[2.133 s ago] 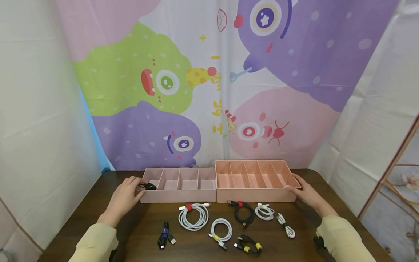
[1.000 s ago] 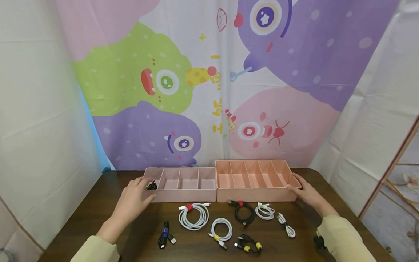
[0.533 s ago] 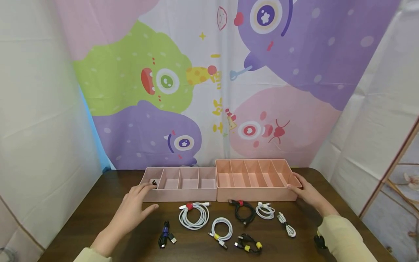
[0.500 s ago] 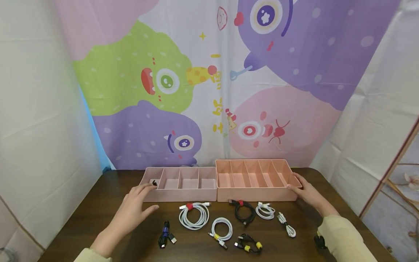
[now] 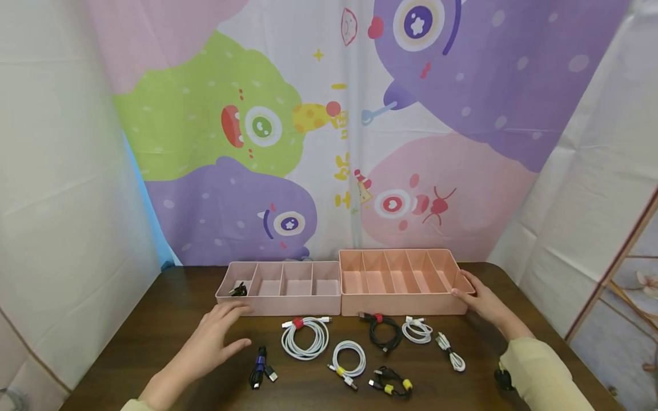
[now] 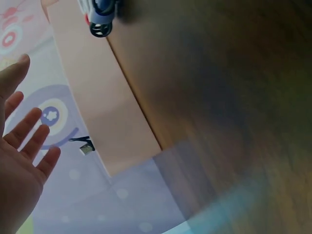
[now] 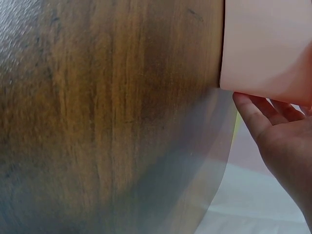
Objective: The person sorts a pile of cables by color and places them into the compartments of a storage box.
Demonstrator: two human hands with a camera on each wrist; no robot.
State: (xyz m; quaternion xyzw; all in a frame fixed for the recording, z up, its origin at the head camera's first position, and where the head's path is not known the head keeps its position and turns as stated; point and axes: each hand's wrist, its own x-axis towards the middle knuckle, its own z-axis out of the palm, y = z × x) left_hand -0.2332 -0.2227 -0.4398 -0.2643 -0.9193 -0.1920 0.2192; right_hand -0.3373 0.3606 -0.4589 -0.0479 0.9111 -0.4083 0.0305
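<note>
With fingers parted and empty on the nearer left hand (image 5: 208,338), close leftward of the black cable bundled in a purple-blue strap (image 5: 260,363), lying lengthwise away from the body on the brown wooden table (image 5: 303,394), and with the right hand (image 5: 485,305) gripping the peach plastic box (image 5: 403,304).

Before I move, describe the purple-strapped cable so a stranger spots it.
On the brown table, find the paler pink tray. In front of it, beside the left hand, lies a bundled black cable, the only one strapped in purple.
</note>
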